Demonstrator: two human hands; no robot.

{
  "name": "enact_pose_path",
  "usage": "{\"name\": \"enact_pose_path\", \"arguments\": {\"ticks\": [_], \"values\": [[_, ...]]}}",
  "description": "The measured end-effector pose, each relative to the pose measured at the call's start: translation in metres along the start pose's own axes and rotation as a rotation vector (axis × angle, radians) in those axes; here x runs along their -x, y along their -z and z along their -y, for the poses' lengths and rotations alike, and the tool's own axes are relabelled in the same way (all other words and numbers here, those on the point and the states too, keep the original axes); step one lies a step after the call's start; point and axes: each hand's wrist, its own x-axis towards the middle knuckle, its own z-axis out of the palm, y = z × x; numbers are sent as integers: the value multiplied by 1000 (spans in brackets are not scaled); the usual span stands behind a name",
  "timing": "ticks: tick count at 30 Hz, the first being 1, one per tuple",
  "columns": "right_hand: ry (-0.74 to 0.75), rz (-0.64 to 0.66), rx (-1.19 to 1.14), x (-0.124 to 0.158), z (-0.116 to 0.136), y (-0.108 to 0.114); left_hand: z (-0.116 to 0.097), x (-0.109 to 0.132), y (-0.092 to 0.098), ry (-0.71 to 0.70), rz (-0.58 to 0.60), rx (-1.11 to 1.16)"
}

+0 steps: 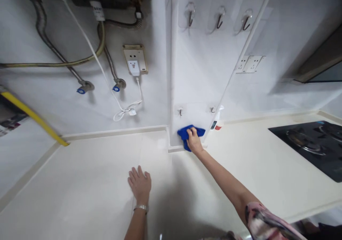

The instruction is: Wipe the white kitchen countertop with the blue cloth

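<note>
A blue cloth (184,132) is bunched under my right hand (194,140), which presses it against the lower part of the white wall pillar (199,69), just above the counter ledge. The fingers are curled over the cloth. My left hand (139,183) lies flat on the white countertop (88,175) with its fingers spread, holding nothing. A bracelet (141,207) circles the left wrist. Right beside the pillar's corner stands a white bottle (219,117) with a red label, partly hidden behind the edge.
A black gas stove (310,143) is set into the counter at right. Hooks (219,20) stick out from the pillar. At left are a plugged-in socket (135,59), a dangling white cable (125,110), water valves (84,87) and a yellow pipe (33,117).
</note>
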Motion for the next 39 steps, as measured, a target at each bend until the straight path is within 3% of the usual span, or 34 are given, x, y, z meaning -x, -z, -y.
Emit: {"name": "enact_pose_path", "arguments": {"ticks": [3, 5, 8, 15, 17, 19, 23, 29, 34, 39], "values": [[68, 33, -23, 15, 1, 1, 2, 0, -2, 0, -2, -37], [113, -5, -39, 7, 4, 14, 4, -1, -4, -8, -18, -66], [219, -285, -96, -31, 17, 52, 8, -3, -8, -22, -36, -109], [343, -985, -81, -144, 61, 183, 16, -7, -19, -42, -59, -146], [351, -1077, -21, -166, 69, 203, 18, -6, -22, -55, -108, -127], [318, -993, 100, -179, 74, 205, 21, -4, -26, -77, -161, -101], [196, -694, 355, -182, 77, 182, 23, 0, -32, -123, -244, -43], [69, -664, 369, -192, 106, 165, 20, 2, -33, -135, -293, -1], [263, -555, 449, -208, 139, 151, 15, 5, -23, -121, -233, -8], [495, -334, 566, -199, 129, 138, 12, 5, -16, -101, -166, 0]]}}
